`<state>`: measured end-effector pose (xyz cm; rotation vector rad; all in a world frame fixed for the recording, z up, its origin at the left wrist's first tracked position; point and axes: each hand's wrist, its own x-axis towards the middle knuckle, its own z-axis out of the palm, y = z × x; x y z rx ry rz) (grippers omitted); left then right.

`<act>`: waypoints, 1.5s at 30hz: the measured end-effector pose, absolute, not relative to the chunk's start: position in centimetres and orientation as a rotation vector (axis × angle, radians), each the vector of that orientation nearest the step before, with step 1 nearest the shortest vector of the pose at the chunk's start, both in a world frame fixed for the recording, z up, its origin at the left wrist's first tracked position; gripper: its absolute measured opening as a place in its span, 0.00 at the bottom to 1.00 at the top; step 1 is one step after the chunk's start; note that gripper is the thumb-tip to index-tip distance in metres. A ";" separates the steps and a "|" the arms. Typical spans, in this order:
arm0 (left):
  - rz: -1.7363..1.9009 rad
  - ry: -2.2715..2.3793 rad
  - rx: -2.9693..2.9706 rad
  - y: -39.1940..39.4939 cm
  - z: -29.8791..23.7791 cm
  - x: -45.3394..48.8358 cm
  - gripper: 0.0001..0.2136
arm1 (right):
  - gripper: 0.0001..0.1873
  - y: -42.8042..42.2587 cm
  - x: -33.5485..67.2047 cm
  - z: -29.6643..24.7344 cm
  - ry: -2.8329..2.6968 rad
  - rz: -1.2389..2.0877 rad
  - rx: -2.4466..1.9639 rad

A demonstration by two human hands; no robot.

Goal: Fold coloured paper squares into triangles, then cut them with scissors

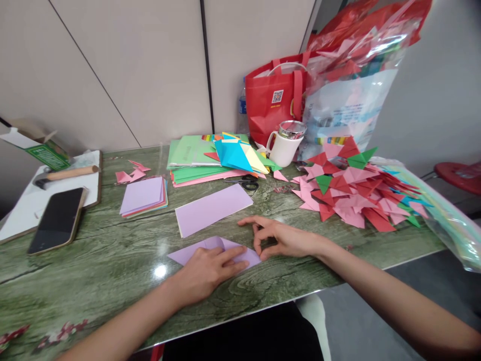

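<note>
A lilac folded paper (210,249) lies on the green wood-grain table (112,260) near the front edge. My left hand (208,271) rests flat on it, fingers stretched out and pressing the paper down. My right hand (276,236) is beside the paper's right corner, with thumb and bent fingers pinching at that edge and the index finger pointing left. A second lilac rectangle (212,208) lies just behind, untouched.
A heap of folded pink, red and green paper pieces (353,193) lies at the right. Behind are a stack of coloured sheets (203,160), scissors (246,183), a white mug (283,145), red bag (276,98) and a plastic bag. A small paper stack (145,195), a phone (58,218) and a hammer (67,174) lie left.
</note>
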<state>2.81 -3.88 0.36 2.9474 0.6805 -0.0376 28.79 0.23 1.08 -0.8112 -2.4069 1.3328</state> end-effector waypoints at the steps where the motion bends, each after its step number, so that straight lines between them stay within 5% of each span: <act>1: -0.036 0.675 2.948 -3.9 0.4 2.8 0.18 | 0.05 0.3 28.8 1.1 -2.404 1.339 -0.810; 45: 0.164 0.661 2.814 -3.4 0.4 2.0 0.17 | 0.06 1.3 29.3 1.5 -2.465 1.401 -0.706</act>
